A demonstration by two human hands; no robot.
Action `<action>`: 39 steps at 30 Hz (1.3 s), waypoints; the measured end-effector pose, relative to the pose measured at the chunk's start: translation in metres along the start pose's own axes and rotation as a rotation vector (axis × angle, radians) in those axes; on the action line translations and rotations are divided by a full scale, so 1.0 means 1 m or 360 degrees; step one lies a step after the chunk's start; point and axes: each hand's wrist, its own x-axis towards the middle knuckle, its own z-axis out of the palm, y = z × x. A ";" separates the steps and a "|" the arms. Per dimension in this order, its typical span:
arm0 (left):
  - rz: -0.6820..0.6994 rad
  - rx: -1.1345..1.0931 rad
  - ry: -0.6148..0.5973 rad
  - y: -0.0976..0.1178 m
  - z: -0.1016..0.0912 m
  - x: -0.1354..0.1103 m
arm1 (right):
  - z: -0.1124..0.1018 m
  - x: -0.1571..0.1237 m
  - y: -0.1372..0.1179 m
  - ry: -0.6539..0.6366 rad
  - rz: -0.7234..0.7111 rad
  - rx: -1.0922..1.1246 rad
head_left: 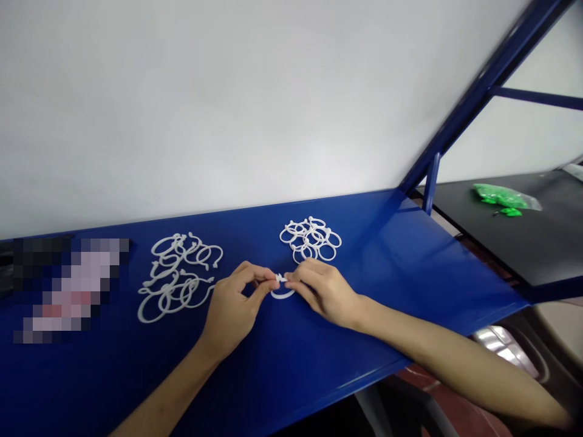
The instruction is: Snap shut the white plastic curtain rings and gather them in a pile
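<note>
Between my two hands is a white plastic curtain ring (pixel 283 296), its lower curve showing just above the blue table. My left hand (pixel 234 303) pinches one end of it between thumb and fingers. The other end is pinched by my right hand (pixel 325 288), so the ends sit close together; whether they are joined I cannot tell. To the left lies a loose spread of white rings (pixel 186 296), several with their ends apart. Beyond my right hand, a tighter cluster of white rings (pixel 315 235) appears closed into loops.
The blue table (pixel 364 255) runs along a pale wall (pixel 228 109). A blurred-out patch (pixel 79 285) covers something at the left. At right stand a blue metal frame (pixel 432 176) and a black table (pixel 510 243) bearing a clear bag of green items (pixel 503 197).
</note>
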 end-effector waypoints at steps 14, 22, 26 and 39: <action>0.0305 0.0112 -0.0061 0.000 0.001 0.002 | 0.000 0.001 -0.004 -0.0121 -0.0259 -0.0386; 0.0344 0.0971 0.0071 -0.037 -0.040 0.031 | -0.014 0.032 0.028 0.0007 0.0258 -0.0644; 0.0240 0.1359 -0.0028 -0.063 -0.066 0.033 | -0.022 0.050 0.048 -0.0120 0.0354 -0.0741; 0.0280 0.1461 0.0073 -0.063 -0.063 0.033 | -0.015 0.061 0.049 -0.0100 0.0349 -0.0821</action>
